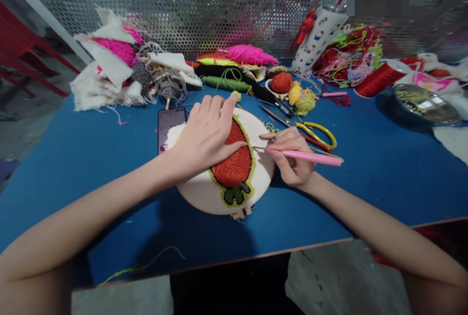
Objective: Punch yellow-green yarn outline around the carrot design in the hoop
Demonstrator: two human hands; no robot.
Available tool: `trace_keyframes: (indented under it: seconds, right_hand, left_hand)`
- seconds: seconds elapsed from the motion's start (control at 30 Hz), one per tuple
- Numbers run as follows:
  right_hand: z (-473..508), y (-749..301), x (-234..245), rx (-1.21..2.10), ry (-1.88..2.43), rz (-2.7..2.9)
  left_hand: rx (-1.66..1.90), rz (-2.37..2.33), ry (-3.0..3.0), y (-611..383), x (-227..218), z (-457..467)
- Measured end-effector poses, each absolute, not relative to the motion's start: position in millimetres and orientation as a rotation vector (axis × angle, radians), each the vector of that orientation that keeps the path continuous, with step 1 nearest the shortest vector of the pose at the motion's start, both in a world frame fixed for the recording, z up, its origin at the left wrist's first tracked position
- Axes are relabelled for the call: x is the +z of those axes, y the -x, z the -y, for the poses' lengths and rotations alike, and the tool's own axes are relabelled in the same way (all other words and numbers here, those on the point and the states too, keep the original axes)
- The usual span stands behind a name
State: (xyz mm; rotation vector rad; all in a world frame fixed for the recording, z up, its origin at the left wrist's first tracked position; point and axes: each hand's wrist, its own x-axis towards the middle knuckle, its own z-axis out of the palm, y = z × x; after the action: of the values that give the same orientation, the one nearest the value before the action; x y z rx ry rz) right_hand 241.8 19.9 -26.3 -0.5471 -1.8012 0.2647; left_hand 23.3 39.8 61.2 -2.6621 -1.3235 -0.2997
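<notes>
Head view. One round wooden embroidery hoop with cream cloth (204, 193) lies flat on the blue table (365, 178), near the front edge at centre. Its clamp screw points to 6 o'clock. On the cloth is one orange tufted carrot-like shape with a green outline and dark green leaves (234, 164); its long axis runs from 12 to 6 o'clock, leaves at the 6 o'clock end.

The left hand (204, 134) lies palm down on the hoop, forearm entering from 8 o'clock, fingers together and stretched toward 1 o'clock, pressing the cloth and gripping nothing.

The right hand (292, 159) sits just beside the hoop at its 3 o'clock edge, forearm entering from 4 o'clock. Its fingers are pinched narrow around one pink plastic punch needle pen (314, 157). The pen's long axis runs 9 to 3 o'clock, the tip at 9 o'clock touching the cloth beside the orange shape.

One pair of yellow-handled scissors (310, 129) lies at 12 o'clock of the right hand. One dark smartphone (168, 122) lies partly under the hoop at its 10 o'clock. One red thread spool (380, 77) lies well apart at 2 o'clock. Yarn skeins and cloth scraps line the far edge; their count cannot be told.
</notes>
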Motion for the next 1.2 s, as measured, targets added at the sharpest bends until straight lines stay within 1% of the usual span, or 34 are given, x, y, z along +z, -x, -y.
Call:
trace_keyframes:
  seconds: [0.23,0.5,0.7,1.0,1.2]
  right_hand:
    - [-19.9,-243.6,-25.9,0.292,0.553,1.793]
    - [-20.1,-244.1,-26.5,0.244,0.537,1.804]
    - [-19.4,-242.6,-24.4,0.272,0.522,1.779]
    - [-16.1,-241.8,-21.0,0.239,0.530,1.770]
    - [-18.6,-243.6,-22.4,0.260,0.506,1.786]
  left_hand:
    - [-0.335,1.337,2.648,-24.2,61.0,-39.9]
    - [-0.373,1.328,2.645,-24.1,63.5,-36.6]
    - [-0.340,1.325,2.650,-24.5,63.6,-36.8]
    - [-0.422,1.290,2.643,-24.2,57.1,-35.3]
    - [-0.366,1.292,2.642,-24.3,58.4,-36.0]
